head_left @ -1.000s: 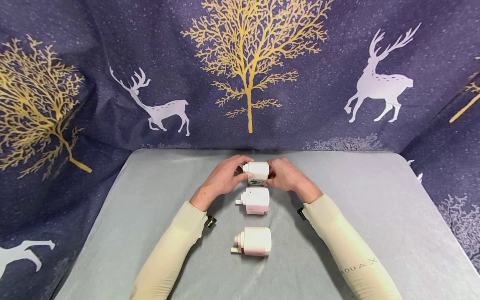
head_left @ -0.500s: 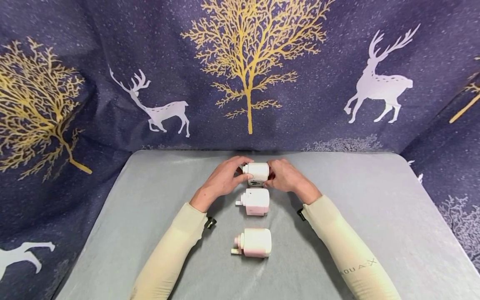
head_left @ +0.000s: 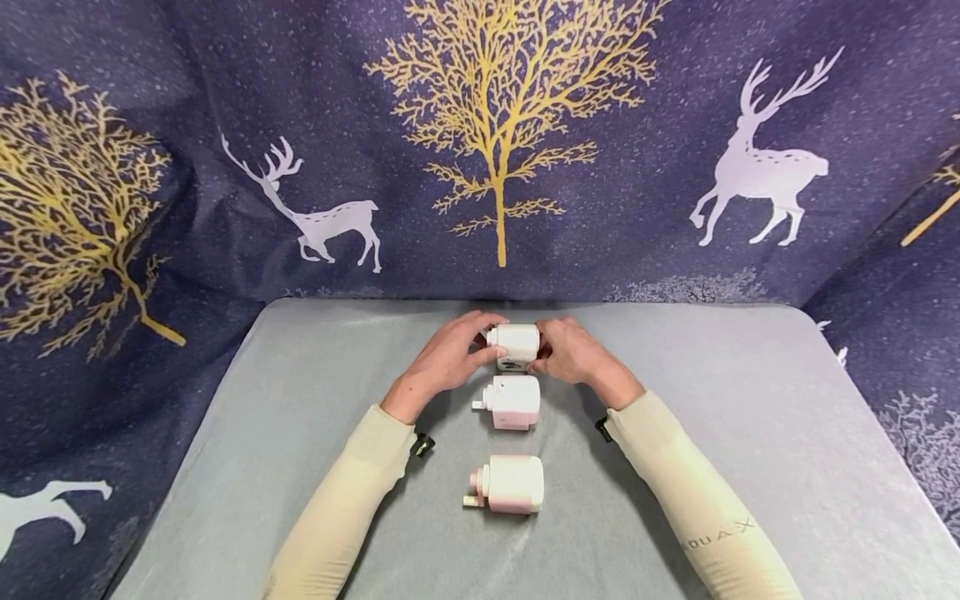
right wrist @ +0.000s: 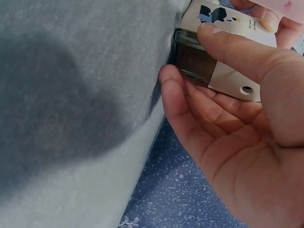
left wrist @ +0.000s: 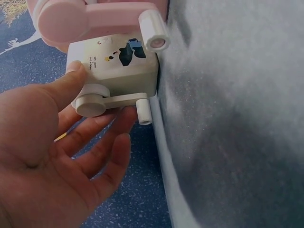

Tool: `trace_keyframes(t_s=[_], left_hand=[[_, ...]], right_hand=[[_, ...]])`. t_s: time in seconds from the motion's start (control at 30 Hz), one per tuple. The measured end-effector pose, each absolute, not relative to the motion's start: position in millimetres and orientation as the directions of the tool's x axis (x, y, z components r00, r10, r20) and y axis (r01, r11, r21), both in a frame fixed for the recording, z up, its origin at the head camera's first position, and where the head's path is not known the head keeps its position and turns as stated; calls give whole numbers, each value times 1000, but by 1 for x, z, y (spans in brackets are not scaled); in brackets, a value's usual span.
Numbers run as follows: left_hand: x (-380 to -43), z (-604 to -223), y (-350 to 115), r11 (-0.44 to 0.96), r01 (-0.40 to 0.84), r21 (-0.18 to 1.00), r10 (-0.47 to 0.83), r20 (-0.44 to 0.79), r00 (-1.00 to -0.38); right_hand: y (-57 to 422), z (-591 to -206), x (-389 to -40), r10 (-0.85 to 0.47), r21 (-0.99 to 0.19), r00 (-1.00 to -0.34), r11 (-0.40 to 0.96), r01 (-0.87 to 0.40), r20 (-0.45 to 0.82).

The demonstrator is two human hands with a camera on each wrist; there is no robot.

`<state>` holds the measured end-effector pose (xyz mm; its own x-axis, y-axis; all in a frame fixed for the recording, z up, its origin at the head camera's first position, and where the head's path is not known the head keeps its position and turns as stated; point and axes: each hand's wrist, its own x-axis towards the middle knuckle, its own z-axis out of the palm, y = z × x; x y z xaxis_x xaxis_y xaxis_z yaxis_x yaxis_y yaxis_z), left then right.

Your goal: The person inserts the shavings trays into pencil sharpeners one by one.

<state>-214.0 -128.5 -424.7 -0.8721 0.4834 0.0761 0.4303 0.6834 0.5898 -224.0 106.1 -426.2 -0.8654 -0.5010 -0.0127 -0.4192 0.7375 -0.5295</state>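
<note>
At the far end of a row stands a white crank pencil sharpener (head_left: 517, 337) with a dark picture on one side. My left hand (head_left: 448, 354) holds its left end, thumb on the near side and fingers behind. In the left wrist view, its crank (left wrist: 124, 100) sticks out over those fingers. From the right, my right hand (head_left: 577, 350) grips the opposite end between thumb and fingers. The right wrist view shows a see-through shavings drawer (right wrist: 194, 61) and a round pencil hole (right wrist: 246, 90) there. Just nearer stands a pale pink sharpener (head_left: 516, 400), untouched.
A third sharpener (head_left: 515, 483), white and pink, stands nearer on the grey table (head_left: 315, 350), its crank pointing left. Behind the table's far edge hangs a dark blue cloth (head_left: 420, 242) printed with deer and trees.
</note>
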Motion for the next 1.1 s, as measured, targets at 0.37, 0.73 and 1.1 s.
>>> trace_keyframes(t_s=[0.37, 0.73, 1.1], left_hand=[[-214, -426, -127, 669, 443, 596, 491, 92, -866], [-211, -413, -131, 678, 460, 573, 477, 132, -869], [-190, -396, -149, 717, 480, 506, 446, 196, -873]], right_hand=[[110, -428, -222, -488, -541, -873, 732, -414, 8], [120, -423, -215, -506, -548, -860, 700, -457, 71], [144, -399, -194, -441, -567, -893, 713, -412, 94]])
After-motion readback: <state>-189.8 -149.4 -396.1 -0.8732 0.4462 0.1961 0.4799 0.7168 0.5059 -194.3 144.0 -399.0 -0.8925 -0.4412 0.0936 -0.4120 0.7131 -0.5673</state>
